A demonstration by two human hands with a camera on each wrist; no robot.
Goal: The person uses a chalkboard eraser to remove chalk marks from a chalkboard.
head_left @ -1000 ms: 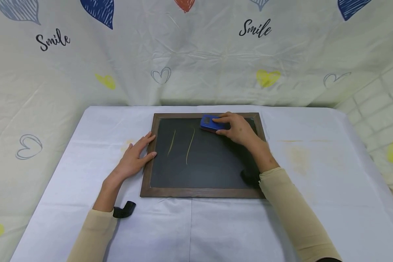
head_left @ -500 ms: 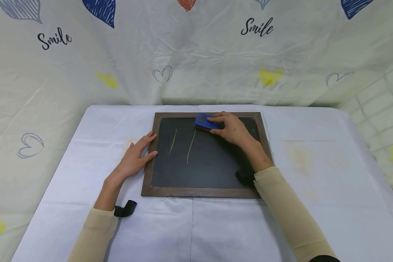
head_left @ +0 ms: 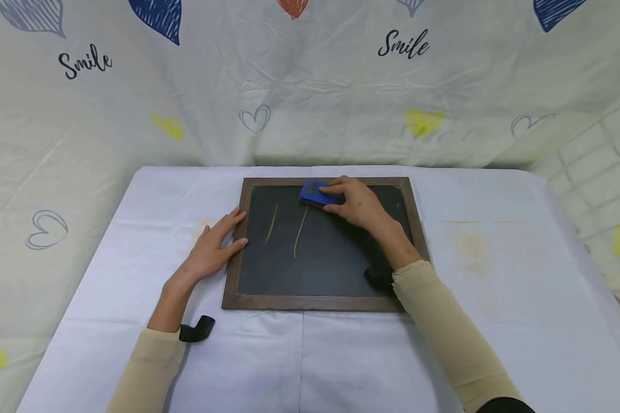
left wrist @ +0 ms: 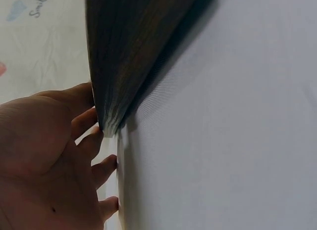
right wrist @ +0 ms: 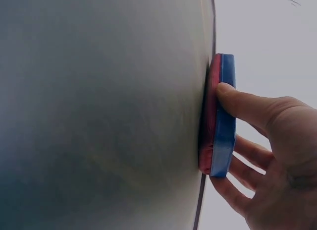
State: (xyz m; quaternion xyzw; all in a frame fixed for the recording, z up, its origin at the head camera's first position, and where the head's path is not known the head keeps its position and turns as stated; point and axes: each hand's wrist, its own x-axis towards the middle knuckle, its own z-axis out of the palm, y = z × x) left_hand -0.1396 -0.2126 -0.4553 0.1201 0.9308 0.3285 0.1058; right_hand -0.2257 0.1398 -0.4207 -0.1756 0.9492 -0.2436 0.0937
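A chalkboard point(head_left: 320, 252) in a brown wooden frame lies on the table and bears two thin yellow strokes toward its left. Near the board's top edge, my right hand point(head_left: 359, 203) grips a blue eraser point(head_left: 314, 193) between thumb and fingers. In the right wrist view the eraser point(right wrist: 225, 131) shows a red felt pad facing the board. My left hand point(head_left: 214, 244) rests on the frame's left side, fingers spread. The left wrist view has this hand point(left wrist: 54, 145) at a corner of the dark frame point(left wrist: 124, 56). The eraser covers the top of the right stroke.
A white cloth point(head_left: 258, 361) covers the table, with faint yellowish smudges point(head_left: 472, 252) right of the board. Behind it hangs a printed curtain point(head_left: 330, 86). Black wrist mounts point(head_left: 198, 329) stick out from both sleeves.
My right hand has slid the eraser leftward along the board's top, from right of the right stroke to over its upper end. The left hand has stayed in place.
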